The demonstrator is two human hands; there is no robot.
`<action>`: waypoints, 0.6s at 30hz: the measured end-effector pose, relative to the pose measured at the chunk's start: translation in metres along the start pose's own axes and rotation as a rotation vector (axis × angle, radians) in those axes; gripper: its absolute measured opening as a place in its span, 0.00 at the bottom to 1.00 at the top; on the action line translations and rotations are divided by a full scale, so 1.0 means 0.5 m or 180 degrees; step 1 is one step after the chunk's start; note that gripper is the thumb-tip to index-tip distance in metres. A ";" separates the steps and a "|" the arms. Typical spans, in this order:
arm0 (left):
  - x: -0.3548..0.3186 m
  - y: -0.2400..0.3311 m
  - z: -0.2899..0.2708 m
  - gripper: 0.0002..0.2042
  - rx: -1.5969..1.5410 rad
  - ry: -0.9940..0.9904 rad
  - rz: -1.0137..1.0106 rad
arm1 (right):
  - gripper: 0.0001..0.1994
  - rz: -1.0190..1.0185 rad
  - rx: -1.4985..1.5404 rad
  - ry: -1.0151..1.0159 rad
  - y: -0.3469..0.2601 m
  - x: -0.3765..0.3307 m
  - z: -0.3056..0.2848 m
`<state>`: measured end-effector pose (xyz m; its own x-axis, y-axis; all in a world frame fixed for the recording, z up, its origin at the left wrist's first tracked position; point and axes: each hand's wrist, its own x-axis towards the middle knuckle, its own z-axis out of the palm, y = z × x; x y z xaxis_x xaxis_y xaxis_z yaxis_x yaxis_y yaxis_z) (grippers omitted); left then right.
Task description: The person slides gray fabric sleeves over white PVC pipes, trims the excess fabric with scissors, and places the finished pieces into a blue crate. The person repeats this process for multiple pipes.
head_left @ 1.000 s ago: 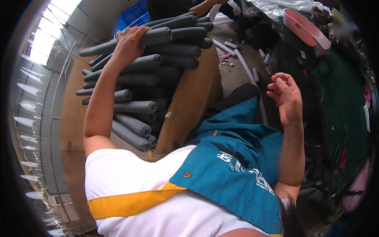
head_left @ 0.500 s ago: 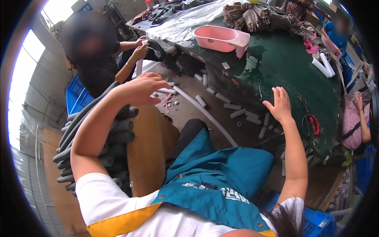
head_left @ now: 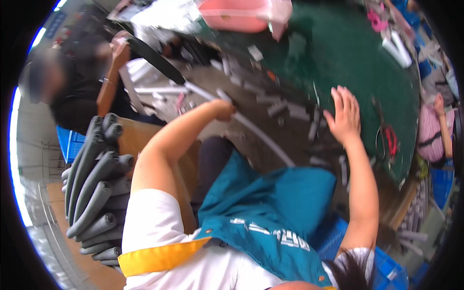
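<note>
My left hand (head_left: 223, 110) reaches out over the floor, blurred, with its fingers hidden. It lies across a long white foam tube (head_left: 263, 135); whether it grips the tube I cannot make out. Beyond it, a dark grey sleeve-like strip (head_left: 157, 60) runs from the hands of a co-worker at the far left toward the tube's upper end. My right hand (head_left: 345, 116) is open and empty, fingers stretched, over the near edge of the green table (head_left: 309, 53). Red-handled scissors (head_left: 390, 140) lie on the table to its right.
Grey rolled tubes (head_left: 96, 193) are stacked at my left beside a wooden board. Short white tube pieces (head_left: 278, 107) litter the floor. A pink plastic tub (head_left: 237, 17) stands on the table, with white tubes (head_left: 397, 50) at the far right. Blue crates (head_left: 391, 270) stand low right.
My left hand has swung right and down to the long tube. The right hand has barely moved. The view has shifted; the dark strip now stretches out from the co-worker's raised hands.
</note>
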<state>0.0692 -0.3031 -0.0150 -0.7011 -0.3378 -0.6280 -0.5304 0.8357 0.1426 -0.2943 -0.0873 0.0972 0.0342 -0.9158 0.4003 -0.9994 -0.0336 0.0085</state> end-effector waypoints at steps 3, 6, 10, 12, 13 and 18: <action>0.123 -0.007 0.133 0.20 -0.0380 -0.0284 0.0023 | 0.34 0.0081 -0.0134 -0.0227 0.001 0.005 -0.004; 0.226 -0.001 0.271 0.20 -0.0772 -0.0574 -0.0198 | 0.35 0.0071 -0.0145 -0.0323 -0.003 0.010 -0.010; 0.373 0.027 0.437 0.22 -0.1029 -0.1026 -0.0269 | 0.37 0.0043 -0.0164 -0.0527 -0.023 0.030 -0.011; 0.420 0.069 0.444 0.22 -0.1329 -0.1191 -0.0279 | 0.36 -0.0040 -0.0108 -0.0579 -0.023 0.035 -0.004; 0.448 0.088 0.452 0.22 -0.1491 -0.0972 -0.0476 | 0.35 -0.0075 -0.0082 -0.0677 -0.022 0.039 0.000; 0.627 0.151 0.570 0.22 -0.0736 -0.0109 -0.1002 | 0.34 -0.0075 -0.0360 -0.0951 -0.015 0.023 -0.014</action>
<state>-0.0547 -0.2221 -0.4192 -0.4727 -0.5442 -0.6931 -0.8132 0.5725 0.1051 -0.2864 -0.0948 0.1080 0.0407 -0.9928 0.1122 -0.9920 -0.0268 0.1230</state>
